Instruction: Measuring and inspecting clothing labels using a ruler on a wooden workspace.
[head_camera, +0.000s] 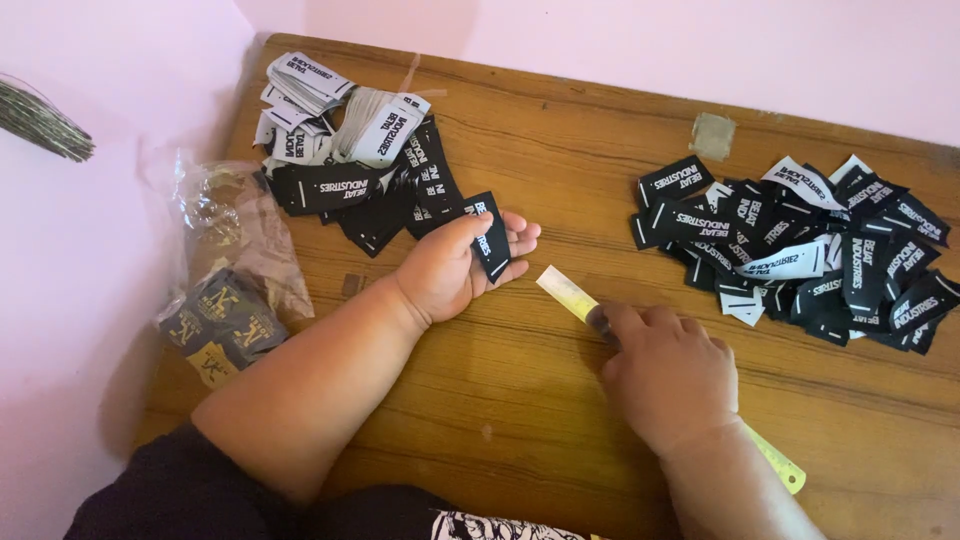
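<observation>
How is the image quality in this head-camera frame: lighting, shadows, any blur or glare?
Head view: soft, even light with only a faint shadow under the left hand; the right hand on the yellow ruler looks slightly soft at the fingertips; the black labels are sharp; the clear plastic bag shows mild glare; the wooden table edge bows slightly, hinting at wide-angle distortion.

The left hand (455, 265) held a black label (490, 240); the right hand (665, 375) pressed a yellow ruler (565, 290) flat on the wooden surface (560, 170).
</observation>
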